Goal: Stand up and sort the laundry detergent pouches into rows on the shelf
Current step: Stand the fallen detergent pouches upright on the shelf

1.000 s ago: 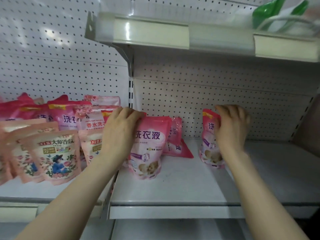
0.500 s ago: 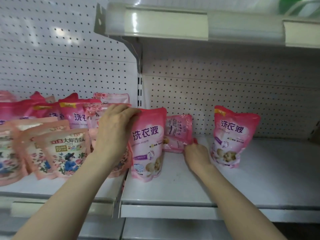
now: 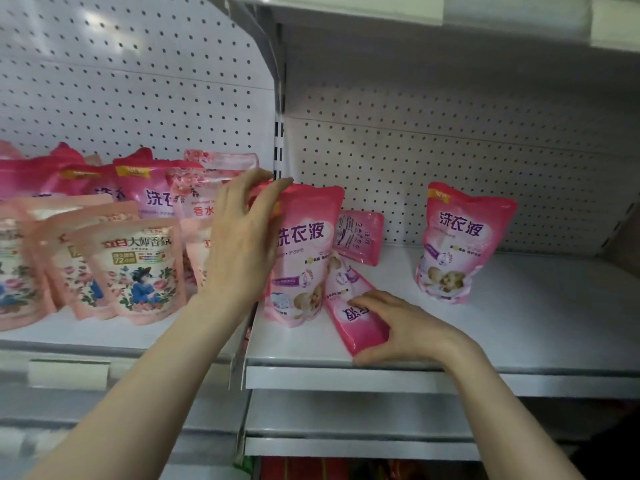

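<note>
My left hand (image 3: 242,237) grips the top left corner of an upright pink detergent pouch (image 3: 304,258) at the left end of the right shelf (image 3: 519,327). My right hand (image 3: 398,327) holds a second pink pouch (image 3: 353,306) that lies flat near the shelf's front edge, its top toward me. Behind them a third pink pouch (image 3: 360,237) leans against the pegboard, back side showing. Farther right, a pink pouch (image 3: 460,244) stands upright on its own.
The left shelf (image 3: 86,337) holds several standing pouches: pale floral ones (image 3: 135,271) in front, pink ones (image 3: 152,188) behind. A metal upright (image 3: 278,143) divides the two bays. An upper shelf (image 3: 415,15) overhangs. Lower shelves sit below.
My right hand left the far right pouch standing, reached to the lying pouch at the back and pulled it forward to the shelf's front. My left hand stayed on the upright pouch.
</note>
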Demonstrator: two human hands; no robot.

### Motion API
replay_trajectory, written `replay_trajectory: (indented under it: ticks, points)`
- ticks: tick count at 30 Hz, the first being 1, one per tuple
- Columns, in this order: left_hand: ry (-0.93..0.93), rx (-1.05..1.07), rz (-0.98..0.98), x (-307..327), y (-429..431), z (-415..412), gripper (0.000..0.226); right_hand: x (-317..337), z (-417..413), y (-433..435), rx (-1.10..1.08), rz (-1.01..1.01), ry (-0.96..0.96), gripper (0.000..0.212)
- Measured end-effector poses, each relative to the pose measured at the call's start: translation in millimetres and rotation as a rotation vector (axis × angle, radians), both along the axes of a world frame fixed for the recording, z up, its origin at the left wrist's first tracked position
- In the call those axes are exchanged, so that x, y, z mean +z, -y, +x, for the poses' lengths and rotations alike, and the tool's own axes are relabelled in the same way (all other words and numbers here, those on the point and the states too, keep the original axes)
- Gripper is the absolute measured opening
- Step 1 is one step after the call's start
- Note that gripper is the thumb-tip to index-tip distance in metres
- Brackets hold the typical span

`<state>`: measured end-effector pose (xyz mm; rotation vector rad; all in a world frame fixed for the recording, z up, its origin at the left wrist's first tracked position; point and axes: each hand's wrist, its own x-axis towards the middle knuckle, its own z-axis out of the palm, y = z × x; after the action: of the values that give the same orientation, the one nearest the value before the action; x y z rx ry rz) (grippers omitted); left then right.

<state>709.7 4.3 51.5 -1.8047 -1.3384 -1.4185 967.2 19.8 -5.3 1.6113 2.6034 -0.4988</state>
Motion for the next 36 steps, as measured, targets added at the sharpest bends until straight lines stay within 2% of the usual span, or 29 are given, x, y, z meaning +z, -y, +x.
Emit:
replay_trajectory:
  ticks: [3,5,7,10,12,16,19,21,24,26,28,30,32,34,36]
  points:
    - [-0.019,0.005,0.143,-14.5,11.5,6.9,0.041,-9.7,1.6,4.6,0.029,0.052,0.120,0.116]
    - [-0.116,-0.124,0.159,-33.3,18.6,16.5,0.025,-13.2,0.0,8.3,0.032,0.140,0.103,0.108]
    - [-0.250,-0.290,0.007,-53.9,26.1,27.9,0.017,-14.5,-1.5,13.3,0.043,0.219,0.067,0.095]
    - [-0.422,-0.427,-0.384,-79.7,27.0,38.4,0.034,-13.9,-2.4,18.6,0.044,0.273,-0.032,0.069]
    - [-0.441,-0.469,-0.576,-90.6,25.6,39.0,0.036,-13.7,-0.9,21.6,0.031,0.271,-0.109,0.053]
    - [-0.345,-0.533,-0.679,-92.1,24.8,33.7,0.030,-16.7,0.6,24.2,0.014,0.292,-0.202,0.027]
    - [-0.296,-0.542,-0.718,-91.0,26.7,29.9,0.044,-15.9,-4.0,23.4,-0.032,0.406,-0.282,0.014]
    - [-0.247,-0.490,-0.639,-89.0,29.5,30.6,0.037,-11.9,-4.9,20.7,-0.049,0.467,-0.352,0.013]
    - [-0.205,-0.365,-0.369,-76.6,30.0,34.7,0.018,4.9,-3.1,20.7,-0.049,0.459,-0.525,0.009]
    - [-0.147,-0.347,-0.260,-60.6,26.5,39.3,0.017,19.9,0.7,22.2,-0.032,0.429,-0.581,0.019]
    - [-0.068,-0.370,-0.216,-39.8,21.3,44.9,0.016,34.5,3.6,21.7,-0.047,0.476,-0.565,0.024]
    - [-0.017,-0.385,-0.161,-16.4,13.6,49.5,0.015,51.1,7.3,16.1,-0.103,0.586,-0.603,0.012]
    - [-0.018,-0.355,-0.073,5.9,5.3,52.0,0.016,71.1,11.5,4.6,-0.180,0.699,-0.645,0.011]
    - [-0.082,-0.227,-0.002,23.5,-4.0,48.5,0.022,90.9,17.9,-10.4,-0.257,0.779,-0.587,0.012]
    - [-0.151,-0.042,-0.012,31.5,-12.6,36.1,0.034,105.1,26.1,-23.7,-0.305,0.800,-0.499,0.013]
